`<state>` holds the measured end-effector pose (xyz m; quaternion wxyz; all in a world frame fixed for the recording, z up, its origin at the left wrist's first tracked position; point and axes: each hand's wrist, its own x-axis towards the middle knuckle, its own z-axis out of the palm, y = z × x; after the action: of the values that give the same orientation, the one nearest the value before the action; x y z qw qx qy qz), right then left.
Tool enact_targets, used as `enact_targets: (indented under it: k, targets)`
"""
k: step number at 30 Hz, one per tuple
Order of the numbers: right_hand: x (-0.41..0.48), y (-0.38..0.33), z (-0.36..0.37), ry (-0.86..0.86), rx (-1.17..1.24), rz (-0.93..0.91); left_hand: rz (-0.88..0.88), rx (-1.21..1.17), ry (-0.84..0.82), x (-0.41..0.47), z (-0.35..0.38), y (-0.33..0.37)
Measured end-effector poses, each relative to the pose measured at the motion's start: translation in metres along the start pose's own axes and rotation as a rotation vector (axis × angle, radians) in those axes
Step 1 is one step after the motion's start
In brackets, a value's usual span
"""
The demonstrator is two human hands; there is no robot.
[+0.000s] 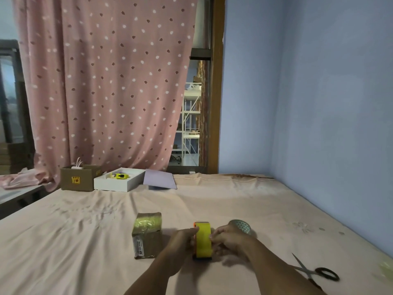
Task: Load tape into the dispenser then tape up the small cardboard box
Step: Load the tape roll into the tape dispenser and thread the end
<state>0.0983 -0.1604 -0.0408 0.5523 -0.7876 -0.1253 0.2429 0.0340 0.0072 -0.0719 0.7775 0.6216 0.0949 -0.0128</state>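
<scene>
A yellow tape roll [203, 241] sits in an orange dispenser [194, 225], held upright just above the bed. My left hand [184, 241] grips its left side and my right hand [226, 239] grips its right side. Just left of my hands lies the small cardboard box [147, 237], brown, with yellowish tape across its top and a label on its front. Behind my right hand rests a second tape roll [242, 226], greyish and patterned, partly hidden by the hand.
Scissors [314, 271] lie on the pink bedsheet [85, 231] at the right. At the far edge stand an open brown carton [77, 177], a white tray [119, 182] holding a yellow item, and a lilac sheet [159, 179]. A blue wall closes the right side.
</scene>
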Motion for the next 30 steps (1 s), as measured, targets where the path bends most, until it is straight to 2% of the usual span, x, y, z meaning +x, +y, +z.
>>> enact_targets:
  k: [2, 8, 11, 14, 25, 30]
  targets:
    - [-0.004, -0.006, -0.001, -0.04, -0.065, 0.027, 0.032, 0.014, -0.039, 0.001, 0.0, -0.004]
    - [0.007, -0.026, -0.007, 0.176, -0.179, -0.025, 0.038, 0.081, -0.016, 0.004, -0.006, -0.005]
    - [0.018, -0.032, 0.0, 0.17, -0.366, -0.039, 0.037, 0.084, -0.04, 0.002, -0.009, -0.006]
    - [0.026, -0.036, 0.003, 0.199, -0.423, -0.034, 0.031, 0.077, -0.065, -0.002, -0.011, -0.007]
    - [0.043, -0.041, 0.003, 0.237, -0.205, 0.062, 0.033, 0.115, -0.114, -0.005, -0.012, -0.003]
    - [0.048, -0.04, 0.005, 0.262, -0.1, 0.163, 0.025, 0.143, -0.134, -0.005, -0.011, -0.003]
